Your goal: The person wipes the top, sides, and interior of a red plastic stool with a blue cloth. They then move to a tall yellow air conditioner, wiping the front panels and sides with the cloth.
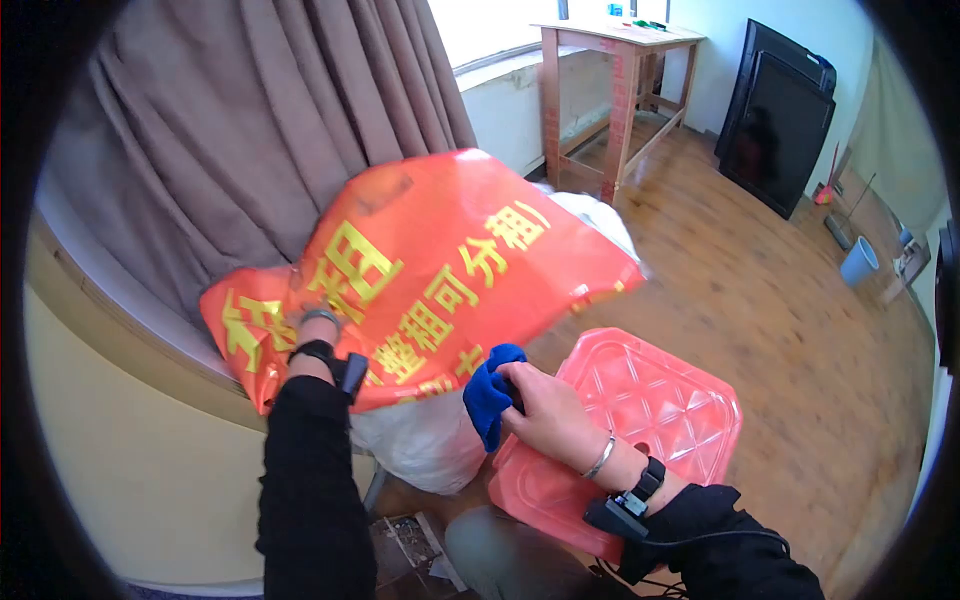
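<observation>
My left hand (318,316) is at the left part of a red plastic banner (450,240) with large yellow characters. The banner bunches around this hand, which looks closed on it, though the fingers are partly hidden. Beneath the banner bulges a white bag (430,450), also showing past its right edge. My right hand (550,415) is closed around a crumpled blue cloth (488,395). Below that hand lies a pink plastic lid or box top (655,390) with a diamond pattern; my right forearm passes over it.
Brown curtains (230,110) hang at the left, above a ledge. A wooden table (620,40) stands by the window. Black flat screens (775,130) lean on the far wall. A blue bin (858,262) and a broom (828,185) are at the right. My knee (500,550) shows below.
</observation>
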